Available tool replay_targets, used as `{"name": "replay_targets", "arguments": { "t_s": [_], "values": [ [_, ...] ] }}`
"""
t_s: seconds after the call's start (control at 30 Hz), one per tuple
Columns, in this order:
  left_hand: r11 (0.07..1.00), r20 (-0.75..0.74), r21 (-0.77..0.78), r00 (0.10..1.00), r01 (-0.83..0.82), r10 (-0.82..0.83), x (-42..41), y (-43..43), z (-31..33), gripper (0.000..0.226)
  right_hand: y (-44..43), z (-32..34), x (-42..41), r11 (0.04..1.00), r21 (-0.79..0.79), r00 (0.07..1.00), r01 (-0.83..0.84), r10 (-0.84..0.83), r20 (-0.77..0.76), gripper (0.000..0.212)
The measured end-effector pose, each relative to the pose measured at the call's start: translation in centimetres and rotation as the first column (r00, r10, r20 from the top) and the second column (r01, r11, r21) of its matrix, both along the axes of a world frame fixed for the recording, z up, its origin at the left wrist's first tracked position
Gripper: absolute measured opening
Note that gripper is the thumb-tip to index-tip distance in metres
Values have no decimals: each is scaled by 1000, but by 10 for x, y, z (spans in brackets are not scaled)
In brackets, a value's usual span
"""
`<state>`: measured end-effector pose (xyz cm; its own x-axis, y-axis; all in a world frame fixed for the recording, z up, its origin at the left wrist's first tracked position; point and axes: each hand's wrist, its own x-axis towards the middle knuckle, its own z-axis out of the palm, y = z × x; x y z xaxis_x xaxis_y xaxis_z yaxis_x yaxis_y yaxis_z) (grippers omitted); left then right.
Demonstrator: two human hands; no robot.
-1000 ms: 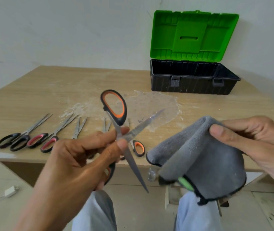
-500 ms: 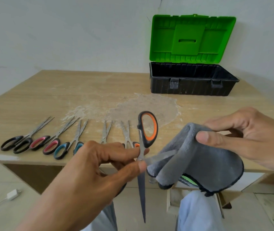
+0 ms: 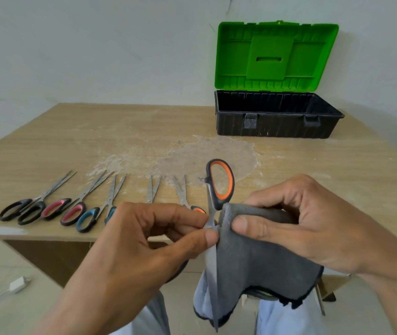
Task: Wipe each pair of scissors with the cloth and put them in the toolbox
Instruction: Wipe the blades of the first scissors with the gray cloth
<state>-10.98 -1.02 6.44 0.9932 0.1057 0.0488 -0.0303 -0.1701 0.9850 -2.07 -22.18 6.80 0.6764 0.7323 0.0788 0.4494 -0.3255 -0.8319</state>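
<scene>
Over the wooden table [image 3: 120, 141], left fingers [image 3: 180, 215] pinch orange scissors [image 3: 213, 204], right fingers [image 3: 253, 226] grip grey cloth [image 3: 265, 262] against them

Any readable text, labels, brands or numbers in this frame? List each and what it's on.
None readable.
Toolbox: moulded ribs only, no lettering visible.
Orange-handled scissors and the scissors on the table: any blade stamp is too small or blurred to read.
Cloth: nothing legible.
</scene>
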Motion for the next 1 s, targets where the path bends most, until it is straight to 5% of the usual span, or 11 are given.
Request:
{"name": "replay_targets", "arguments": {
  "t_s": [0.3,0.67,1.0],
  "values": [
    [997,-23,-70,999,33,-35,-1,-2,-15,17,-5,-10,-6,992,58,983,112,-102,-155,20],
    [983,-20,-175,998,-56,53,4,-5,-17,16,1,-6,-9,981,89,973,175,-159,-165,14],
    [992,-25,-119,998,-53,50,5,-6,-17,19,-7,-14,-6,982,60,969,179,-165,-181,45]
  ]
}}
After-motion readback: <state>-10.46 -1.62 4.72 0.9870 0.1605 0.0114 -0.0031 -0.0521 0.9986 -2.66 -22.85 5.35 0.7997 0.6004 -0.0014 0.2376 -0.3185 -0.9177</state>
